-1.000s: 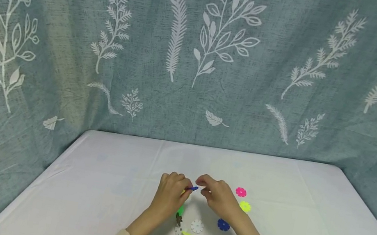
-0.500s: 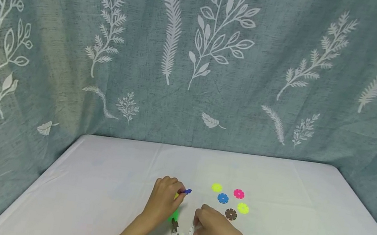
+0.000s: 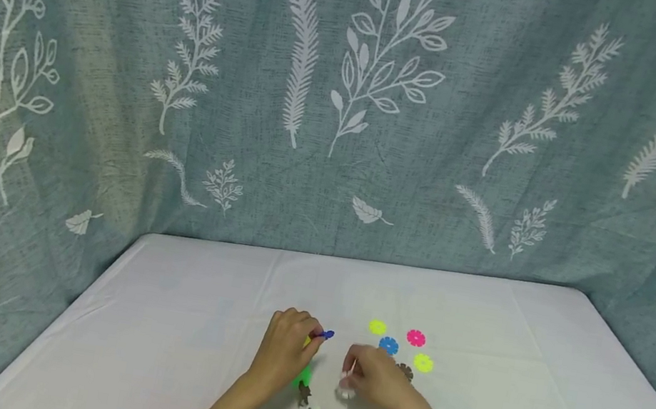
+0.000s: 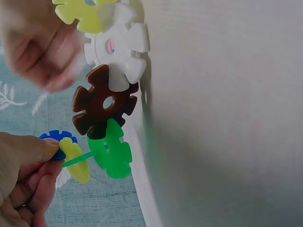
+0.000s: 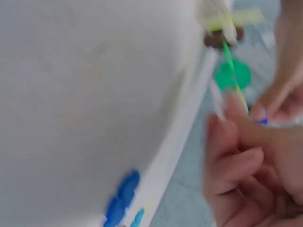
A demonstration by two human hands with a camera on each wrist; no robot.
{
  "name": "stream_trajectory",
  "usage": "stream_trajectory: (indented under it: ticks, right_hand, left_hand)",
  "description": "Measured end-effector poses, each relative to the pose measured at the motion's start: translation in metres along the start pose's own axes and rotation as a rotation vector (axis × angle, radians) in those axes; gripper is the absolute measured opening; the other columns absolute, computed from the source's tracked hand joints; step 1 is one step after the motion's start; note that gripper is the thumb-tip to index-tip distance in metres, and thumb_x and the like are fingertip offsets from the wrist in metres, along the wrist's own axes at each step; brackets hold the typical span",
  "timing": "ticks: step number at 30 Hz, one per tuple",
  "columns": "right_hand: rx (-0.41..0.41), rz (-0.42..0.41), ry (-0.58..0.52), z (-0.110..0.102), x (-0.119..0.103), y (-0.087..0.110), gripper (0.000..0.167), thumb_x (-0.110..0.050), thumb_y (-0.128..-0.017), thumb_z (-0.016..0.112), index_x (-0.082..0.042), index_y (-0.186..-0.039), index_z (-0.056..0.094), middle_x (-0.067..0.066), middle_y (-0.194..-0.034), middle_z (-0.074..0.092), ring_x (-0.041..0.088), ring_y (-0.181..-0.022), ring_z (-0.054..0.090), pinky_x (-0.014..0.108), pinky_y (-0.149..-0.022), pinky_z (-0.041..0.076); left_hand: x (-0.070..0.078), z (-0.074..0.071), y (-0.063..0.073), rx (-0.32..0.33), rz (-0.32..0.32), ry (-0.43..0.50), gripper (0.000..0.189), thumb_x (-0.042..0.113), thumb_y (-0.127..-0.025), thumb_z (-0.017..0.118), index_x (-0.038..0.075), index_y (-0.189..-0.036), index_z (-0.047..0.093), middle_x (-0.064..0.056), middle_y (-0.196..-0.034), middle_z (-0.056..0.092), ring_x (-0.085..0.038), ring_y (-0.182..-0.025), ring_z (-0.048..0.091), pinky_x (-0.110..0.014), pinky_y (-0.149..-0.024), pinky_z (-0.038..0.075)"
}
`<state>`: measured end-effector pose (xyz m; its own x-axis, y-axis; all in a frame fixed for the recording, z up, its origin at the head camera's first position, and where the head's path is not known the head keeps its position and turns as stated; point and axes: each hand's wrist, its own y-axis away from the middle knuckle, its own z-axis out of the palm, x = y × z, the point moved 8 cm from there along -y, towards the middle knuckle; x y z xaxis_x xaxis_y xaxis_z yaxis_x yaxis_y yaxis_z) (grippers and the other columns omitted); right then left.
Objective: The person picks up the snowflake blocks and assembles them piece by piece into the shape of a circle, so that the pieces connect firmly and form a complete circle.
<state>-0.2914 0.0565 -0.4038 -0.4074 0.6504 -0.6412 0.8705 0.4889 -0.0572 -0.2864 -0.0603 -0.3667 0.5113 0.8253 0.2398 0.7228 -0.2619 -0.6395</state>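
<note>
While the left hand (image 3: 287, 342) pinches a blue notched plastic disc (image 3: 328, 335), the right hand (image 3: 379, 376) pinches a white notched plastic disc (image 3: 345, 393)

As the head view shows, the hands stand apart above the white-covered desk (image 3: 184, 325), in the lower middle of the frame. The blue disc forms one end of a chain of interlocked discs (image 4: 90, 101) that runs on through yellow, green, brown and white to yellow. Whether the white disc touches the desk, I cannot tell. If it is to join the blue end, it is probably best turned edge-on, a slot facing a free slot, and pushed straight in. Bracing the left fingers close to that joint should spare the other links from twisting loose. Five loose notched discs (image 3: 415, 338) lie right of the frame's lower middle.
</note>
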Motion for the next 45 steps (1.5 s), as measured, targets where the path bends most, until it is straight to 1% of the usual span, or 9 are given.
stream_trajectory:
  ticks: [4, 8, 13, 17, 22, 26, 38, 41, 45]
  right_hand:
    - [0.226, 0.02, -0.177, -0.027, 0.005, -0.012, 0.007, -0.005, -0.084, 0.062, 0.0, -0.086, 0.057, 0.003, -0.062, 0.057, 0.015, -0.053, 0.056, 0.02, -0.047, 0.04]
    - [0.3, 0.065, -0.269, -0.034, 0.009, -0.019, 0.008, -0.005, -0.084, 0.063, 0.001, -0.086, 0.059, 0.005, -0.062, 0.059, 0.026, -0.056, 0.062, 0.021, -0.047, 0.042]
    - [0.31, 0.082, -0.286, -0.031, 0.01, -0.022, 0.005, -0.003, -0.084, 0.061, 0.002, -0.084, 0.06, 0.005, -0.063, 0.059, 0.027, -0.057, 0.062, 0.021, -0.047, 0.043]
    - [0.291, 0.047, -0.269, -0.03, 0.009, -0.024, 0.005, -0.003, -0.084, 0.061, 0.002, -0.083, 0.061, 0.005, -0.064, 0.058, 0.024, -0.056, 0.061, 0.021, -0.048, 0.044]
    - [0.277, -0.037, -0.178, -0.033, 0.0, -0.027, 0.004, -0.004, -0.085, 0.061, -0.002, -0.081, 0.062, 0.003, -0.065, 0.058, 0.01, -0.053, 0.052, 0.019, -0.048, 0.041]
    - [0.285, -0.056, -0.116, -0.036, -0.006, -0.029, 0.006, -0.004, -0.084, 0.062, -0.003, -0.078, 0.062, 0.002, -0.064, 0.057, 0.005, -0.052, 0.044, 0.018, -0.047, 0.038]
    - [0.324, 0.095, -0.199, -0.028, -0.005, -0.029, 0.01, 0.002, -0.082, 0.061, -0.002, -0.073, 0.063, 0.009, -0.063, 0.061, 0.007, -0.048, 0.046, 0.02, -0.043, 0.035]
    - [0.321, 0.127, -0.202, -0.027, -0.003, -0.027, 0.01, 0.001, -0.082, 0.061, -0.002, -0.073, 0.063, 0.009, -0.063, 0.061, 0.008, -0.048, 0.046, 0.021, -0.044, 0.036]
    - [0.295, 0.096, -0.193, -0.027, -0.001, -0.026, 0.01, -0.002, -0.084, 0.062, -0.002, -0.074, 0.063, 0.008, -0.062, 0.06, 0.008, -0.049, 0.046, 0.02, -0.044, 0.035]
  left_hand:
    - [0.002, 0.0, 0.0, -0.004, 0.002, 0.003, 0.013, 0.013, -0.07, 0.077, 0.012, -0.067, 0.065, 0.003, -0.065, 0.063, -0.011, -0.065, 0.053, -0.025, -0.063, 0.036]
    - [0.005, 0.0, 0.0, 0.003, 0.012, 0.017, 0.013, 0.012, -0.069, 0.078, 0.011, -0.066, 0.065, 0.003, -0.064, 0.063, -0.011, -0.064, 0.053, -0.025, -0.063, 0.036]
    - [0.007, 0.001, 0.0, 0.011, 0.025, 0.022, 0.013, 0.013, -0.069, 0.078, 0.011, -0.066, 0.065, 0.004, -0.064, 0.062, -0.01, -0.063, 0.051, -0.024, -0.063, 0.036]
    - [0.009, 0.001, 0.0, 0.014, 0.031, 0.023, 0.013, 0.013, -0.069, 0.078, 0.012, -0.067, 0.065, 0.004, -0.064, 0.062, -0.01, -0.063, 0.05, -0.024, -0.064, 0.036]
    - [0.012, -0.001, 0.001, 0.027, 0.058, 0.039, 0.013, 0.012, -0.067, 0.079, 0.012, -0.068, 0.066, 0.004, -0.064, 0.063, -0.009, -0.062, 0.049, -0.025, -0.065, 0.037]
    - [0.017, -0.003, 0.001, 0.049, 0.097, 0.036, 0.012, 0.011, -0.068, 0.078, 0.011, -0.069, 0.066, 0.004, -0.067, 0.064, -0.009, -0.064, 0.051, -0.025, -0.067, 0.039]
    - [0.026, -0.008, 0.006, 0.095, 0.161, 0.02, 0.013, 0.005, -0.066, 0.076, 0.008, -0.069, 0.064, 0.002, -0.066, 0.061, -0.01, -0.063, 0.049, -0.025, -0.067, 0.038]
    - [0.029, -0.008, 0.006, 0.076, 0.159, 0.021, 0.013, 0.005, -0.066, 0.075, 0.008, -0.07, 0.064, 0.002, -0.066, 0.061, -0.01, -0.063, 0.049, -0.025, -0.068, 0.038]
    - [0.027, -0.003, 0.007, 0.027, 0.119, 0.018, 0.011, 0.009, -0.068, 0.076, 0.009, -0.071, 0.065, 0.003, -0.067, 0.061, -0.009, -0.064, 0.05, -0.025, -0.068, 0.039]
